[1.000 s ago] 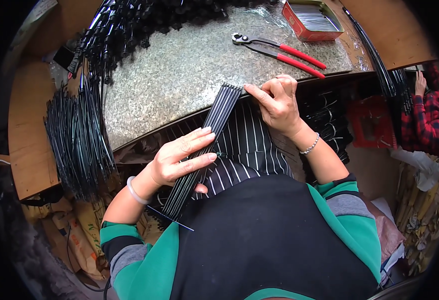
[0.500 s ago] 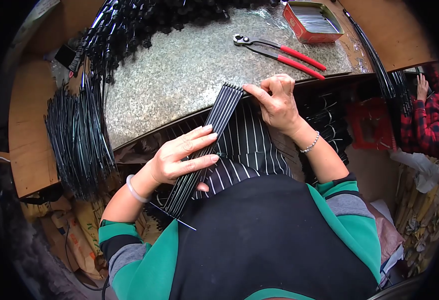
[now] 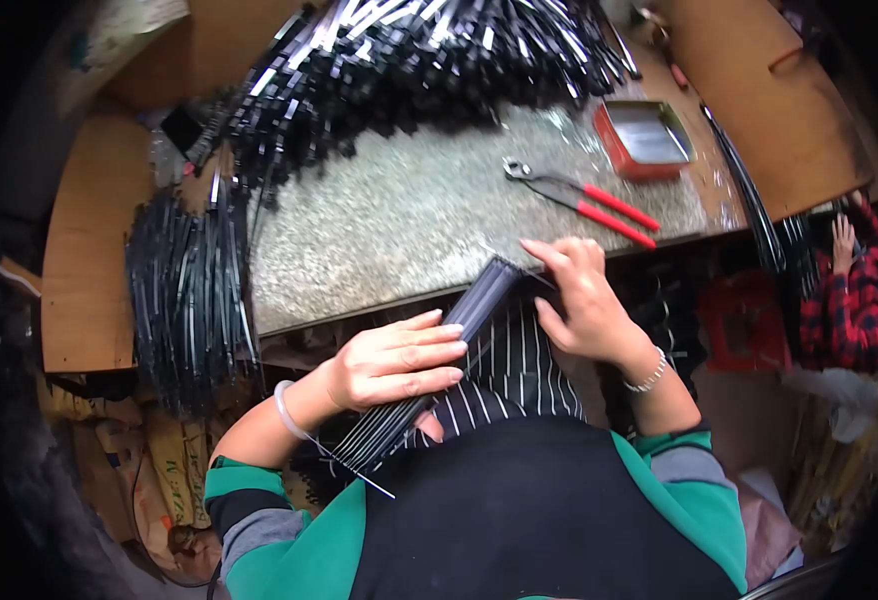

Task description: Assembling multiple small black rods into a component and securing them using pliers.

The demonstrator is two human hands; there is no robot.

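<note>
A flat row of slim black rods [image 3: 486, 298] slants over my striped apron, its upper end close to the worktop's edge. My left hand [image 3: 391, 366] clasps the row around its middle, fingers laid across the top and thumb beneath. Through the lower ends runs a thin metal wire [image 3: 376, 488], sticking out on both sides. Beside the upper end is my right hand [image 3: 591, 308], with thumb and index finger spread apart. A fine wire seems to pass between the rod tips and these fingers, but blur hides whether they touch it.
On the speckled slab [image 3: 359, 240] lie pliers [image 3: 614, 208] with red handles, near a red tin [image 3: 614, 150] of thin pale wires. Black strips are heaped at the back [image 3: 439, 80] and hang in a bundle [image 3: 187, 300] at left. Another person's hand [image 3: 843, 242] shows at far right.
My right hand has come off the rods' upper tips and opened its fingers. The left hand keeps its hold. The whole view has shifted, so the worktop appears lower.
</note>
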